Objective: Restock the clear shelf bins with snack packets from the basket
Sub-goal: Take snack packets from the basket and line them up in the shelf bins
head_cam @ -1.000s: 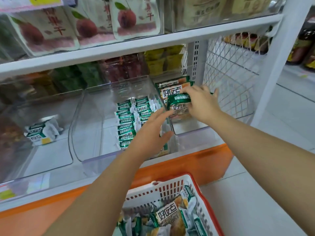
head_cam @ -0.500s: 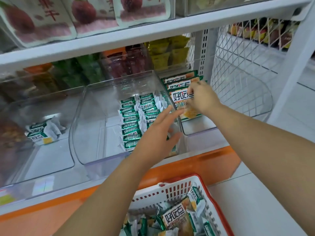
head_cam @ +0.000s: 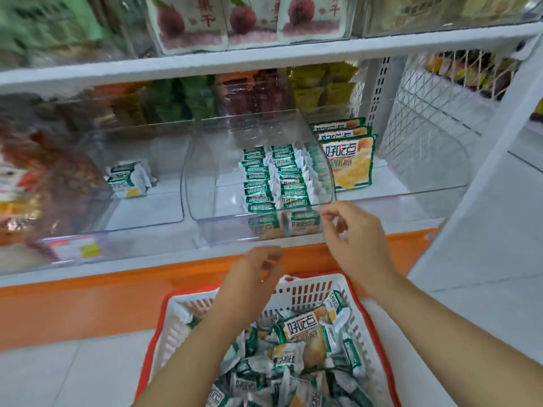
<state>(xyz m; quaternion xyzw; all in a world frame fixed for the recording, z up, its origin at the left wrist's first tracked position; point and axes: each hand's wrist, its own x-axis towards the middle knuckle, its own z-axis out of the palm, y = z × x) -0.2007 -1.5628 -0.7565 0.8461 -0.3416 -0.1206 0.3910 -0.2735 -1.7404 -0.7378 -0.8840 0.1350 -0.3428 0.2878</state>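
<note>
Currently, left hand [head_cam: 252, 277] and right hand [head_cam: 352, 245] noted empty, fingers loosely curled, between basket [head_cam: 320, 289] and middle bin [head_cam: 223, 233]. Loose packets [head_cam: 296, 342] heaped in basket. Risk: upright rows [head_cam: 273, 177] toppled if next load is dropped carelessly.

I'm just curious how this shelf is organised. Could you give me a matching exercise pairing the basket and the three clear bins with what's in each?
Things:
1. basket
2. left bin
3. middle bin
4. right bin

Contents:
A. two neat rows of small green packets
B. big packets standing upright
C. loose heap of packets
D. one little bunch of packets

Pairs: 1-C, 2-D, 3-A, 4-B
</note>
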